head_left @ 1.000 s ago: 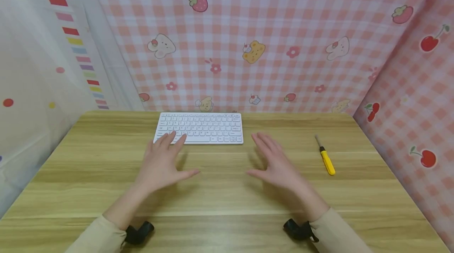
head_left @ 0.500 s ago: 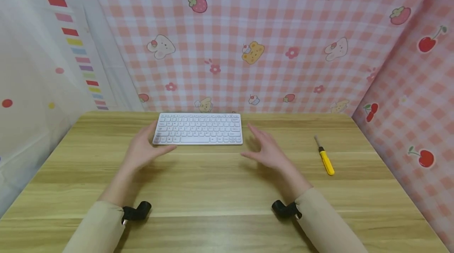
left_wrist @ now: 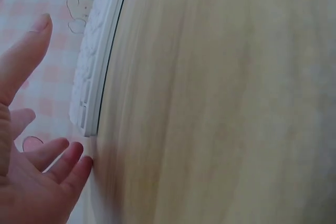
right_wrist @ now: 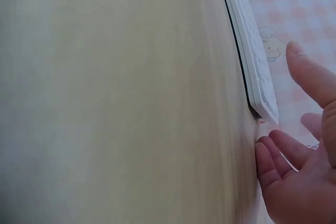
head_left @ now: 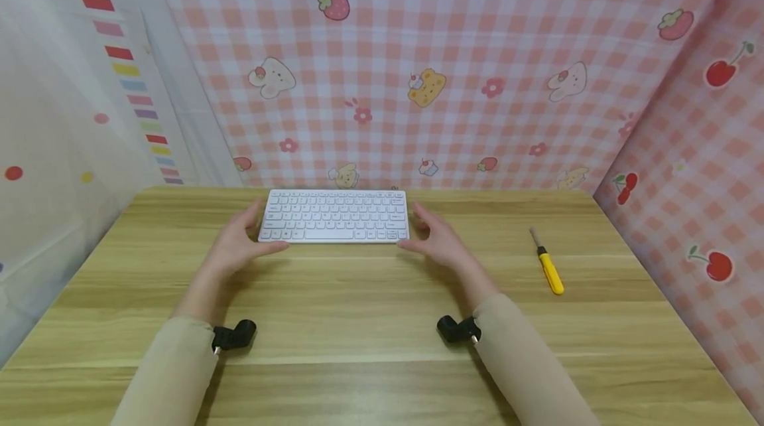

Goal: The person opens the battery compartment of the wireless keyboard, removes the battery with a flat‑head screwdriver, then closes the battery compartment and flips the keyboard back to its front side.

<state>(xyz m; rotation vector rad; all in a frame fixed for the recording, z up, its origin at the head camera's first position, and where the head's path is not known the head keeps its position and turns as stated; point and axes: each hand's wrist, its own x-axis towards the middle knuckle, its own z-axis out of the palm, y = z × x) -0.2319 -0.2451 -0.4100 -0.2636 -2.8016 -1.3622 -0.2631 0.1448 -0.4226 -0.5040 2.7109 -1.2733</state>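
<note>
A white keyboard (head_left: pixel 337 217) lies flat at the back of the wooden table, its long side along the far edge. My left hand (head_left: pixel 234 243) is at its left end, thumb spread over the near left corner and fingers beside the short side. At the opposite end my right hand (head_left: pixel 440 240) mirrors this, thumb by the near right corner. In the left wrist view the fingertips (left_wrist: pixel 79 156) stand just off the keyboard's end. The right wrist view shows the fingers (right_wrist: pixel 273 153) likewise a small gap from the corner, with the thumb raised. Neither hand grips anything.
To the right lies a screwdriver (head_left: pixel 550 270) with a yellow handle, its tip pointing away. The wooden table (head_left: pixel 346 326) ends at a pink checked cloth (head_left: pixel 382 114) behind the keyboard. Cloth also hangs at both sides. Each wrist carries a small black camera (head_left: pixel 235 334).
Both hands have moved forward. The left went off the keyboard's front to its left end, and the right closed in on the right end. Keyboard and screwdriver have stayed put.
</note>
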